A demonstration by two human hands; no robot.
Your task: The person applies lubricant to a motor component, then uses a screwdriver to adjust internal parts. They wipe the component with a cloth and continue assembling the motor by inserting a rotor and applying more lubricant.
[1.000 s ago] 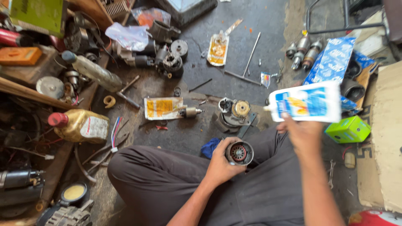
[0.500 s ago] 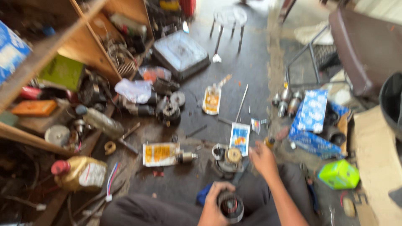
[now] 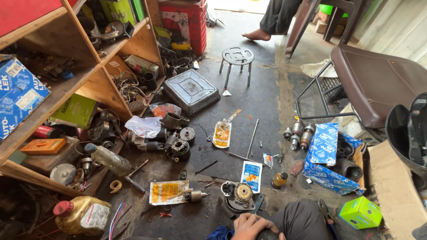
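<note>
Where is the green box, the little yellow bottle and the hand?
green box (image 3: 360,212), head view, on its top face.
little yellow bottle (image 3: 279,179), head view, on its yellow body.
hand (image 3: 250,226), head view, on the back of the hand.

Bright daylight, sharp view

Light enters from the doorway at the top (glare there); the floor (image 3: 262,98) shines faintly, shelf (image 3: 53,102) recesses lie dark, edges bend slightly.

Bare hand (image 3: 249,226), dark grey trousers (image 3: 299,220), no sleeve visible
</note>
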